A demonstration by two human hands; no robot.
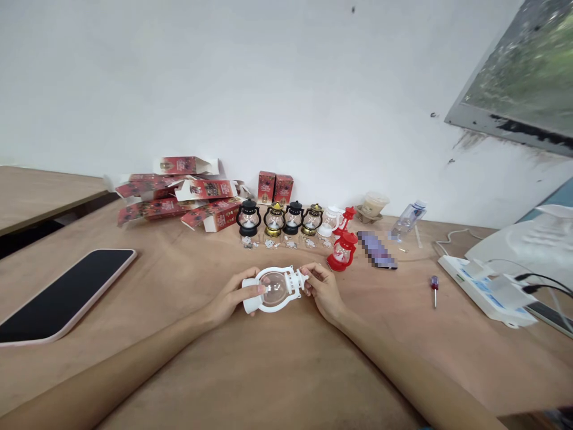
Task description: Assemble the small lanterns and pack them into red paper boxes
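A small white toy lantern [276, 289] with a clear globe lies on its side just above the wooden table [277, 370], held between both hands. My left hand [235, 295] grips its base end, thumb on top. My right hand [323, 289] pinches the cap end with its fingertips. Behind it stands a row of small lanterns: a black one [248, 218], a gold one [274, 220], another black one [293, 217], a bronze one [311, 220], a white one [330, 221]. A red lantern [342, 252] stands nearer, right of my hands.
Red and white cartons [179, 197] are heaped at the back left, two upright red boxes [274, 188] beside them. A phone in a pink case [62, 295] lies at left. A small screwdriver [434, 288], a power strip [486, 292] with cables and a plastic bottle [406, 222] lie at right.
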